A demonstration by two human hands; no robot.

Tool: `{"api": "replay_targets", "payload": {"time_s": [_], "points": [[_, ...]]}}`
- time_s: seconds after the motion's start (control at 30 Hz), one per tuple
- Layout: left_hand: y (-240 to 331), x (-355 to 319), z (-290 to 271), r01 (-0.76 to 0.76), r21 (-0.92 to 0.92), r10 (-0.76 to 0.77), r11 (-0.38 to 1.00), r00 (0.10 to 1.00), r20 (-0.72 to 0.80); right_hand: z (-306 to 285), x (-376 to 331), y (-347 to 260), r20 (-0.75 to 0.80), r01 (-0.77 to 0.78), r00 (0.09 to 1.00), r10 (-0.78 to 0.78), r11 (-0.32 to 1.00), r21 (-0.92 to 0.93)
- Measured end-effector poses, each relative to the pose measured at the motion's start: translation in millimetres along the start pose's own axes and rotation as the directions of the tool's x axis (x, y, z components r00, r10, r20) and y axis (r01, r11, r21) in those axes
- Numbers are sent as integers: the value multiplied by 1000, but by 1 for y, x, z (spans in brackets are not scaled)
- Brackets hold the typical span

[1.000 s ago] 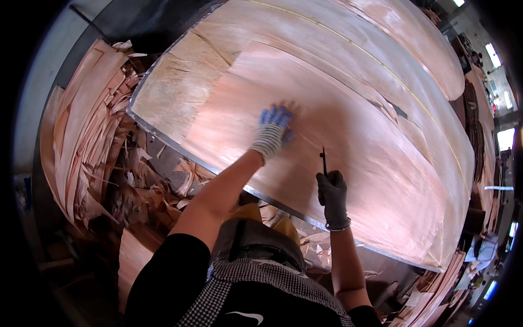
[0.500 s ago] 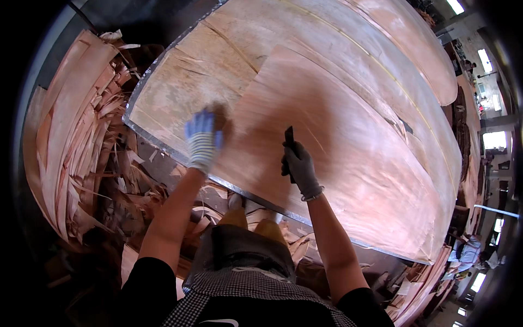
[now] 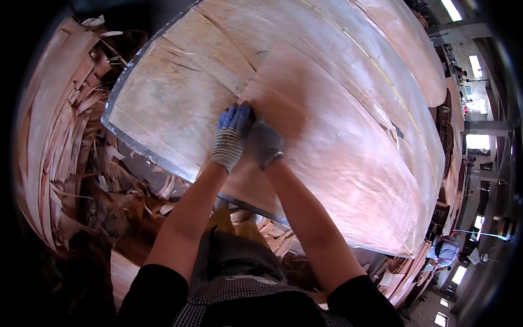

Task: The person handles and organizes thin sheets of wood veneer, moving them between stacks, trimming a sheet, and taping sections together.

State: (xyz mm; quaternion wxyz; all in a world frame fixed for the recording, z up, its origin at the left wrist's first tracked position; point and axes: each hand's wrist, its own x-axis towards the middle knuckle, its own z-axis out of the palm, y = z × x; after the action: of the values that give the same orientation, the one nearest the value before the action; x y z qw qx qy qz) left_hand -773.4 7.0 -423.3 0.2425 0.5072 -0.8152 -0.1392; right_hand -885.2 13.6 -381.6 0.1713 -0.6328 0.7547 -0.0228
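Observation:
My left hand [image 3: 229,139], in a striped glove with blue fingers, lies with fingers stretched out at the left edge of a pinkish wood veneer sheet [image 3: 338,180]. Right beside it, my grey-gloved right hand [image 3: 266,144] is closed and blurred, its fingers mostly hidden. The slim black tool it gripped a moment ago is largely out of sight now, between the two hands. Beneath the pinkish sheet spreads a larger, browner veneer layer [image 3: 163,109] with cracks and dark stains.
The table has a dark, worn edge [image 3: 144,151]. Torn veneer strips [image 3: 81,131] are heaped at the left, with more scraps [image 3: 275,234] near my feet. A yellow line [image 3: 376,60] crosses the far veneer. Another person [image 3: 447,252] is in the background at right.
My right hand has moved left, turning the black tool largely out of view. My left hand has shifted right, to the pinkish sheet's edge, so both hands are together. The view has shifted slightly.

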Motion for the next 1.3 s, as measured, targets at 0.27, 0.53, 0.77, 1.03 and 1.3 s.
{"api": "replay_targets", "payload": {"time_s": [0.27, 0.53, 0.77, 1.03, 1.3], "points": [[-2, 0, 12, -8, 130, 20, 991, 996, -88, 27, -35, 19, -126, 170, 974, -191, 972, -160], [-3, -1, 14, -51, 145, 81, 988, 975, -208, 63, -266, 133, -3, 231, 971, -238, 947, -222], [-16, 8, 12, 10, 110, 6, 994, 990, -142, 21, -384, 265, 309, 98, 951, -9, 957, -273], [-13, 59, -1, -12, -183, 8, 983, 1000, -25, -108, -97, 206, -210, 357, 916, -343, 934, 29], [-9, 65, -5, -6, -231, 32, 973, 993, 110, -32, 85, 90, -14, 785, 607, -795, 602, -144]]}}
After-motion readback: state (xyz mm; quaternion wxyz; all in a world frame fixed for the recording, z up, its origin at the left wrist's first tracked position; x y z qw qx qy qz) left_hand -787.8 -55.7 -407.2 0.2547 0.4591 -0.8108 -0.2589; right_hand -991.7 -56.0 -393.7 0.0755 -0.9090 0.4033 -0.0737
